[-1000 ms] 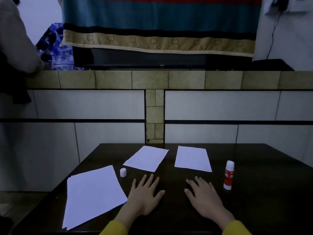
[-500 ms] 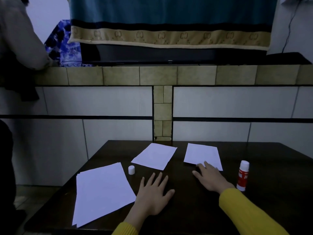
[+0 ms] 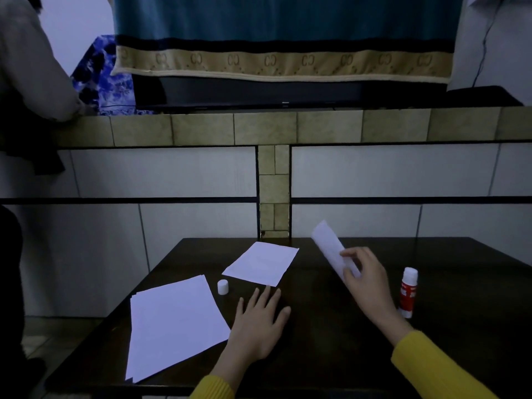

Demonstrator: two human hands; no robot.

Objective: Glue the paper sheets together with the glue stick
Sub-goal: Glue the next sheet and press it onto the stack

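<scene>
My right hand (image 3: 364,279) pinches a small white paper sheet (image 3: 329,246) and holds it tilted up off the dark table (image 3: 460,326). A second small sheet (image 3: 260,263) lies flat near the table's far middle. My left hand (image 3: 259,323) rests flat on the table with fingers spread, just in front of that sheet. The red and white glue stick (image 3: 408,292) stands upright, uncapped, right of my right hand. Its white cap (image 3: 222,287) stands left of the flat sheet.
A stack of larger white sheets (image 3: 172,323) lies at the table's front left corner. A tiled wall ledge (image 3: 264,126) runs behind the table, with a draped blanket (image 3: 282,33) above it. Another person's sleeve (image 3: 31,67) rests on the ledge at far left.
My right hand reached forward to the right small sheet, took hold of it and lifted it off the table. My left hand stayed flat. The camera view shifted slightly.
</scene>
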